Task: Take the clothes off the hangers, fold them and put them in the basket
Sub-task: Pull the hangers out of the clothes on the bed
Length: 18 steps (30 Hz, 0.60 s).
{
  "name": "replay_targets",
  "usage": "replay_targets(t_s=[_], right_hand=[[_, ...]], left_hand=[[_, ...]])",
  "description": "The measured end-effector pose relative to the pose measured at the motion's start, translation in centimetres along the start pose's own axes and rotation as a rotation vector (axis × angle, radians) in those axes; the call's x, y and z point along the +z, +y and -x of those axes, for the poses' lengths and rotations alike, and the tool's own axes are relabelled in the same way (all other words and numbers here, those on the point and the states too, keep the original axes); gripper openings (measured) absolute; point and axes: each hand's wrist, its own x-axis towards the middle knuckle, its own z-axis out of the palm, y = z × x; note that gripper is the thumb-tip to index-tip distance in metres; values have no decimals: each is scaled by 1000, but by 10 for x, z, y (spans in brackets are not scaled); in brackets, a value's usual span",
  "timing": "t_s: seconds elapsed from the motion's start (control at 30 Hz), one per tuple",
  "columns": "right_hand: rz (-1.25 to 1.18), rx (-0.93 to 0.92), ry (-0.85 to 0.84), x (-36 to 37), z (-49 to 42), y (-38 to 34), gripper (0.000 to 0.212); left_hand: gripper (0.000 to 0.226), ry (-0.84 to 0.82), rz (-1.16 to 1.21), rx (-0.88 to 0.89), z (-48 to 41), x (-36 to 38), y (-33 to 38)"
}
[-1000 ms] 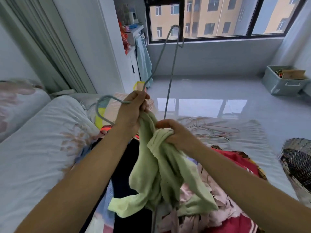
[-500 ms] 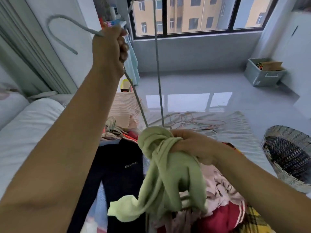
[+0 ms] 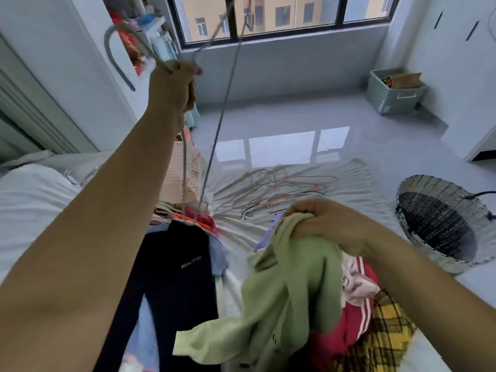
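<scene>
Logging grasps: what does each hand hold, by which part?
Left hand grips the grey wire hanger below its hook; right hand clutches the green garment by a bunched upper end.

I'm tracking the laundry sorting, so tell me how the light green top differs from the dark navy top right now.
The green top is bunched up, gripped by the right hand; the navy top lies stretched out on the bed. The green top is pale; the navy top is dark with a small light logo. Both are unfolded, and neither is in the basket.
</scene>
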Motion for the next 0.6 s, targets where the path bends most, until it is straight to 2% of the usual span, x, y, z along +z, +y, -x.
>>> replay_targets(t_s=[0.07,0.1,0.17,0.23,0.33,0.43,0.5,0.6], right_hand=[[-26,0,121,-28,-14,5,15],[54,24,189,-41,-27,15,21],[236,149,266,-65,-57,50,45],[328,313,256,-80,-80,99,67],[234,471,281,-81,-87,167,62],[129,608,310,-72,-87,217,60],[94,657,295,-63,-89,245,55],[15,684,298,-48,-93,284,41]], left_hand=[[13,-104,-145,-39,11,14,-38],[7,-152,-211,-65,18,19,-62],[13,-228,-299,-157,17,27,-96],[18,-264,-391,-241,19,35,-140],[10,-226,-451,-362,33,40,-208],[24,-184,-414,-484,34,48,-263],[25,-152,-400,-565,28,60,-292],[13,-166,-404,-589,6,88,-326]])
